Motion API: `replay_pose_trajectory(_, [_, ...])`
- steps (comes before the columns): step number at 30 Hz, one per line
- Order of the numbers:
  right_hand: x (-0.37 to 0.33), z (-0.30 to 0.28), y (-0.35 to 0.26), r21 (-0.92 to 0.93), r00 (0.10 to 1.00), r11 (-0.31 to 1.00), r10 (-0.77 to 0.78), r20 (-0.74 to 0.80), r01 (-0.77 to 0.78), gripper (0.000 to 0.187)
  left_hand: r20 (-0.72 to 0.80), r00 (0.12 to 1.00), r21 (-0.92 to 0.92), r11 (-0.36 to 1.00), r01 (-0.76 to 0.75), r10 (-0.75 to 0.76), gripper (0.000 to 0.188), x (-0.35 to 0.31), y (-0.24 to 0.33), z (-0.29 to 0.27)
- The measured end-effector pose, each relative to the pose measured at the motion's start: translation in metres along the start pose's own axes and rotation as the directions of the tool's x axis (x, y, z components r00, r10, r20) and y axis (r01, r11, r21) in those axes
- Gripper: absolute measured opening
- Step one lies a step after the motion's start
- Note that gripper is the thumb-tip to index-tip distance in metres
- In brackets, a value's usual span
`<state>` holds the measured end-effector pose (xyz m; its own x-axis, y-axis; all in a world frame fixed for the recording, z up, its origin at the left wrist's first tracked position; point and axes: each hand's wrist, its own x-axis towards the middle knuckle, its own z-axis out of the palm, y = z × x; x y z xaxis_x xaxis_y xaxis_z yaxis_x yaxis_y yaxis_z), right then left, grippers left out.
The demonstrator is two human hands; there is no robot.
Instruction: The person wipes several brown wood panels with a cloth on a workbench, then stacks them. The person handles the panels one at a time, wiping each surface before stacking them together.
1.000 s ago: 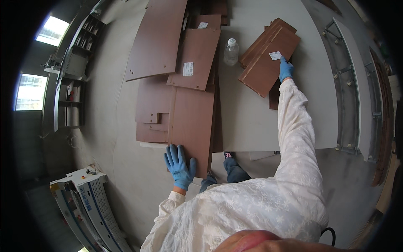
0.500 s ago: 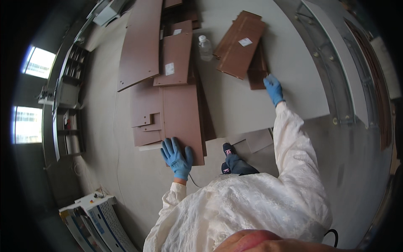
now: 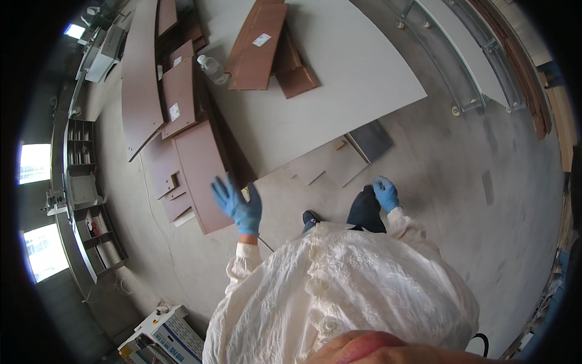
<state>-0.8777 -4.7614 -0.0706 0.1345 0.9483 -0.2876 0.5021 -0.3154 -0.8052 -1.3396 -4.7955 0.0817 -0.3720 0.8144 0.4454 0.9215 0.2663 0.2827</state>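
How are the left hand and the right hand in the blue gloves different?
The left hand in its blue glove has its fingers spread wide; the right hand in its blue glove looks curled in. The left hand shows against the edge of a long, flat brown board; the right hand is beside a dark blue trouser leg. Both gloves are blue.

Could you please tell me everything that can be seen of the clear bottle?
The bottle is see-through and colourless, apparently plastic, with a rounded body and a white cap in place. It seems to stand upright on the pale work surface, between the brown panels on the left and the smaller brown stack on the right. Whether its base touches that stack, or it holds any liquid, I cannot tell. Neither the left hand nor the right hand touches it.
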Motion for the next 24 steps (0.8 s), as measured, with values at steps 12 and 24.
replay_pose_trajectory(12, [0.048, -0.324, 0.291, -0.491, 0.977, 0.868, 0.159, 0.141, -0.071, 0.023, 0.166, 0.836, 0.09, 0.852, 0.516, -0.524, 0.105, 0.125, 0.263, 0.274])
replay_pose_trajectory(24, [0.324, -0.502, 0.282, -0.028, 0.877, 0.889, 0.455, 0.151, -0.457, 0.014, 0.192, 0.49, 0.164, 0.52, 0.838, -0.851, 0.107, 0.188, 0.262, 0.341])
